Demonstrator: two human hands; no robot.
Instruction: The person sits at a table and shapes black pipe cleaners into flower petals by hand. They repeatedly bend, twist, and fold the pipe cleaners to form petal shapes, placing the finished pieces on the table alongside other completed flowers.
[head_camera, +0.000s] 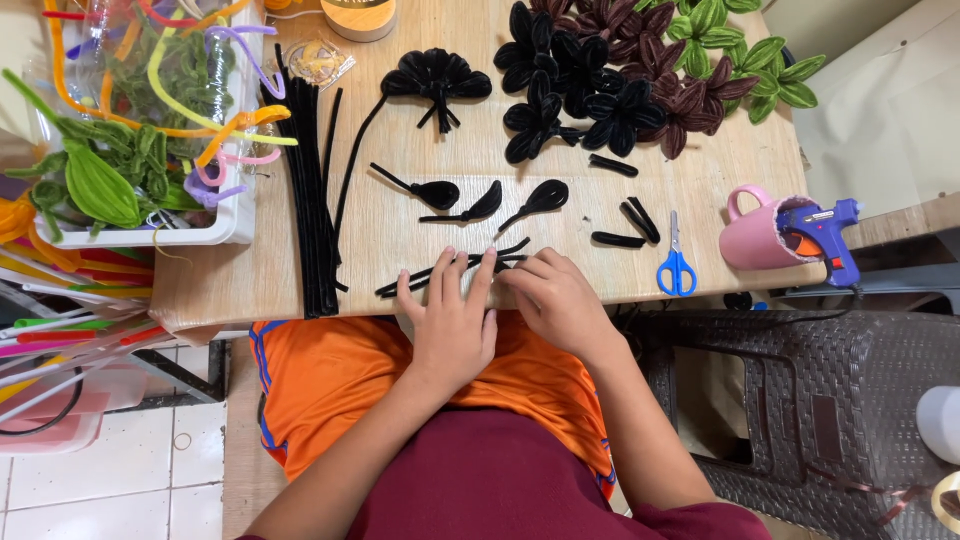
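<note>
My left hand (452, 322) lies flat at the near edge of the wooden table (420, 215), fingers spread over a few black pipe cleaners (415, 279). My right hand (556, 297) is beside it, fingertips pinching the right end of those same black stems. Just beyond lie three black looped petals (482, 205) and a finished black pipe-cleaner flower (436, 77) on a long stem.
A bundle of straight black pipe cleaners (312, 190) lies left. A white tray (228, 232) of coloured pipe cleaners and green leaves stands far left. Black, maroon and green flowers (620, 75) sit at the back. Blue scissors (676, 262), pink mug (757, 232) and blue glue gun (825, 232) are right.
</note>
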